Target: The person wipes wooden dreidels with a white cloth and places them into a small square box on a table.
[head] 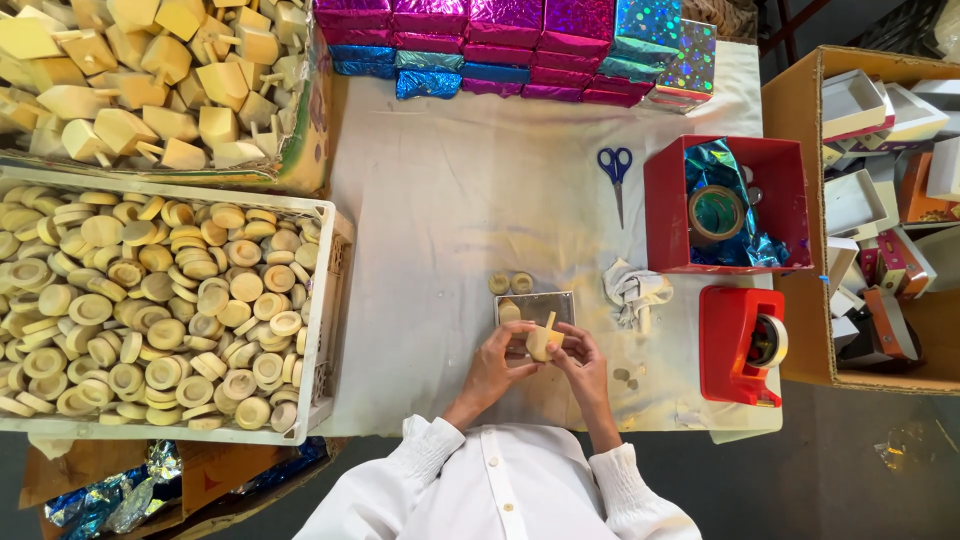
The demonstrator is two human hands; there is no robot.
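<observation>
White-clothed table amid stock crates

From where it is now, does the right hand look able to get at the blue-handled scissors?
Probably yes: the right hand is busy holding the wooden top, but only bare white cloth lies between it and the scissors.

Fingers of the left hand and right hand are covering most of the small wooden piece, hiding its lower shape. The picture's left edge is cutting off the white crate of wooden discs, and the right edge is clipping the cardboard box. Tiny bits beside the right hand are staying too small to identify.
</observation>
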